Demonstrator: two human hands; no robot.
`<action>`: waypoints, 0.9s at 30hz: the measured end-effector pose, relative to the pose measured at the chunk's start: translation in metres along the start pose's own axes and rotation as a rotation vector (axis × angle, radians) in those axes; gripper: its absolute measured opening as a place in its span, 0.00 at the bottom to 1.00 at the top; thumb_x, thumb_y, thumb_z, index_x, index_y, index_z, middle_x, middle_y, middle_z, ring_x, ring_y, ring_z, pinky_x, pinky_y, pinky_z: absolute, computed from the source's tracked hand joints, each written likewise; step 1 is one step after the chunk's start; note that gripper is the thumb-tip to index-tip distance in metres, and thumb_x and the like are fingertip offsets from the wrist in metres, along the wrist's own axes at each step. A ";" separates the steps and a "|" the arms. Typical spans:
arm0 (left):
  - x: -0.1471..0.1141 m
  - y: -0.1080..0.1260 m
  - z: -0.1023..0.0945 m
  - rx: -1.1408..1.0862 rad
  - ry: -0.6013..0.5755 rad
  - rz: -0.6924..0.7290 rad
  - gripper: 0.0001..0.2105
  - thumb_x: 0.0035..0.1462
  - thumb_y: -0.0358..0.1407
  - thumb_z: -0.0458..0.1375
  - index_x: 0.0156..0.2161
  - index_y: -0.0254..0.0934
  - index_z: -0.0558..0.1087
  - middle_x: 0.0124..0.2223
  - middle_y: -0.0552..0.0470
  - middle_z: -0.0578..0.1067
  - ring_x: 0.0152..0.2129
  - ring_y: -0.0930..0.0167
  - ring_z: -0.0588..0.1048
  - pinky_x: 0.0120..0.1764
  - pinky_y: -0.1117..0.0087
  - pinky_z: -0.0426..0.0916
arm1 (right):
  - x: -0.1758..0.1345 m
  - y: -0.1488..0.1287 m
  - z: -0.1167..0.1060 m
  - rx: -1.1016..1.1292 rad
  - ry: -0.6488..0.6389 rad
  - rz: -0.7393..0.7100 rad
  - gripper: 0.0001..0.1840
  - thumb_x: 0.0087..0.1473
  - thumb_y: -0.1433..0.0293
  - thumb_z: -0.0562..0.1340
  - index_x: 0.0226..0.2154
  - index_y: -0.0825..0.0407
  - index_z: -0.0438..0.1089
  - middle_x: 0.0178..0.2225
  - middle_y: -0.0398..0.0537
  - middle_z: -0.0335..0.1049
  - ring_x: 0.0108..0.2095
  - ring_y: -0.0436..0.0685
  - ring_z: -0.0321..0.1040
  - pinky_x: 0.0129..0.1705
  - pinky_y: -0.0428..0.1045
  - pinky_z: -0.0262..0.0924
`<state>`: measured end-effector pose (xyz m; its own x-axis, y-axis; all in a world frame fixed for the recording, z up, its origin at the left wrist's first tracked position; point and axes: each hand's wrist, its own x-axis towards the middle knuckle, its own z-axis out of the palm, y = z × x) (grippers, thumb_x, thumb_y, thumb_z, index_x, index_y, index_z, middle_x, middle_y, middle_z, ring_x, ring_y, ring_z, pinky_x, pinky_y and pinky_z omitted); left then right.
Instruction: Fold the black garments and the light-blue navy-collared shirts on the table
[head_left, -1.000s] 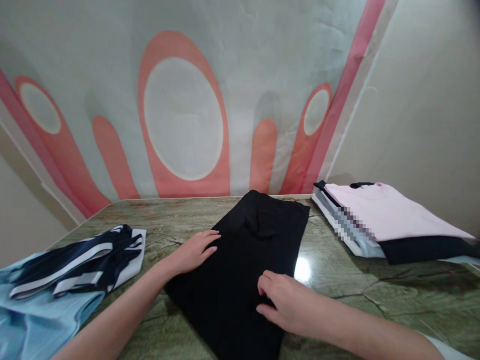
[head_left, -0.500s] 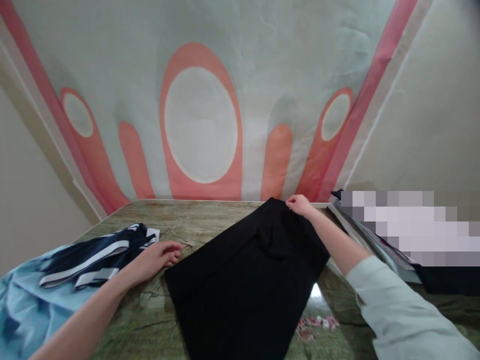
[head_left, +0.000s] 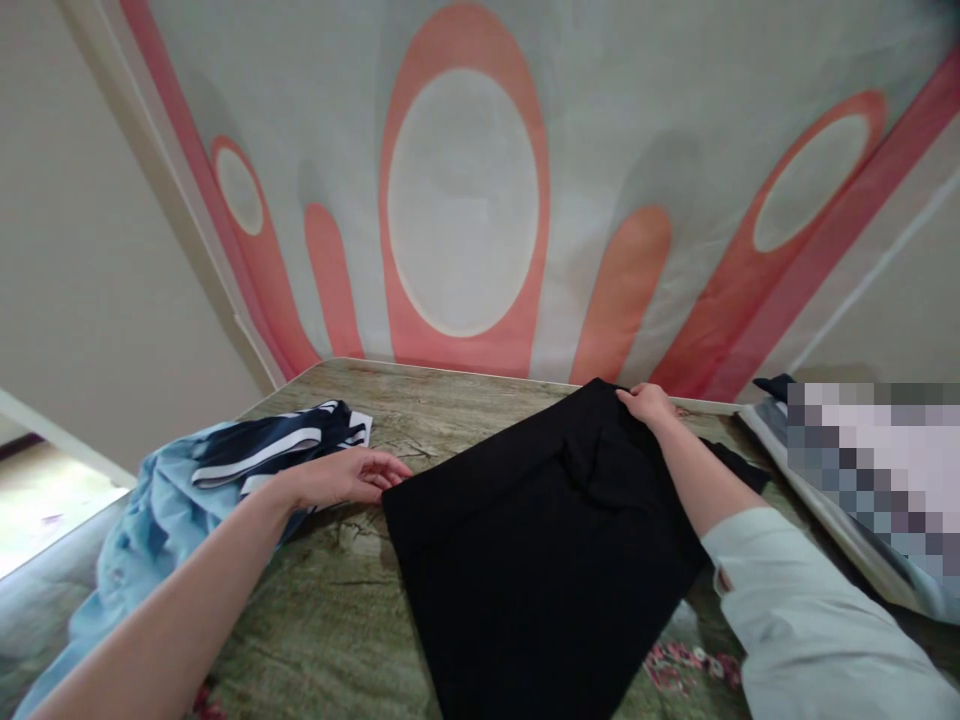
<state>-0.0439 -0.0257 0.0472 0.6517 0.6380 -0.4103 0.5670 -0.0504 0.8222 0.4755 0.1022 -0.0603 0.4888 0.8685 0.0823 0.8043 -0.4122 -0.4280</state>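
Note:
A black garment [head_left: 532,540] lies spread on the table at a slant, with a rumple near its upper right; its exact kind does not show. At its far right corner, my right hand [head_left: 649,403] pinches the edge between thumb and fingers. My left hand [head_left: 352,476] is by the left corner, fingers stretched out and fingertips at the cloth's edge. Beneath and beyond my left forearm lie a navy garment with white stripes [head_left: 262,445] and a light blue garment [head_left: 172,510].
The table [head_left: 330,600] has a wood-grain cover with pink flower prints. Several folded clothes [head_left: 840,500] are piled at the right, partly blurred out. Behind the table's far edge rises a wall hanging [head_left: 600,120] with pink shapes.
The view has turned left, so the table things appear further right. My left hand has come up to the black garment's left corner with straighter fingers. My right hand still pinches the far corner.

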 end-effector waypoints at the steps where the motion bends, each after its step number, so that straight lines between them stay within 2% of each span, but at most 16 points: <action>1: 0.001 -0.001 0.001 0.010 0.016 0.002 0.19 0.48 0.36 0.58 0.48 0.38 0.69 0.44 0.50 0.74 0.42 0.66 0.72 0.45 0.70 0.64 | 0.001 0.003 0.001 0.006 0.003 -0.012 0.20 0.47 0.54 0.58 0.31 0.53 0.73 0.38 0.58 0.72 0.39 0.64 0.68 0.38 0.55 0.60; 3: 0.002 -0.001 0.003 0.024 0.023 0.014 0.19 0.48 0.35 0.58 0.48 0.37 0.69 0.43 0.50 0.74 0.42 0.66 0.72 0.44 0.70 0.65 | 0.002 0.008 0.002 0.024 0.005 -0.037 0.18 0.47 0.55 0.58 0.32 0.52 0.73 0.36 0.55 0.72 0.37 0.62 0.68 0.36 0.52 0.60; 8: 0.001 0.002 0.004 0.008 -0.060 0.057 0.21 0.47 0.33 0.57 0.49 0.38 0.68 0.46 0.51 0.74 0.43 0.65 0.71 0.46 0.70 0.64 | 0.006 0.017 0.004 0.084 -0.005 -0.087 0.15 0.47 0.59 0.60 0.32 0.53 0.73 0.30 0.50 0.73 0.31 0.56 0.68 0.32 0.47 0.59; 16: -0.001 0.000 0.004 -0.007 -0.060 0.048 0.22 0.47 0.35 0.59 0.50 0.38 0.66 0.47 0.50 0.73 0.44 0.66 0.70 0.46 0.71 0.63 | 0.013 0.020 0.004 0.113 0.023 -0.080 0.13 0.49 0.64 0.59 0.31 0.55 0.73 0.29 0.51 0.72 0.29 0.55 0.67 0.31 0.46 0.58; 21: 0.004 -0.006 0.005 0.033 0.058 0.032 0.18 0.48 0.39 0.58 0.45 0.35 0.70 0.40 0.50 0.75 0.37 0.68 0.73 0.39 0.73 0.65 | 0.014 0.021 0.003 0.108 0.032 -0.066 0.13 0.48 0.64 0.59 0.32 0.56 0.73 0.29 0.51 0.72 0.28 0.55 0.67 0.31 0.47 0.58; 27: 0.010 -0.016 0.010 0.115 0.229 -0.005 0.11 0.47 0.38 0.55 0.34 0.35 0.72 0.31 0.53 0.75 0.28 0.70 0.73 0.31 0.75 0.66 | 0.016 0.022 0.000 0.087 0.037 -0.048 0.14 0.48 0.62 0.59 0.32 0.54 0.73 0.29 0.51 0.73 0.29 0.56 0.68 0.32 0.48 0.60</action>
<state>-0.0412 -0.0255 0.0262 0.5250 0.7950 -0.3039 0.6320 -0.1250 0.7648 0.5006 0.1071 -0.0681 0.4643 0.8750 0.1372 0.7955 -0.3439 -0.4989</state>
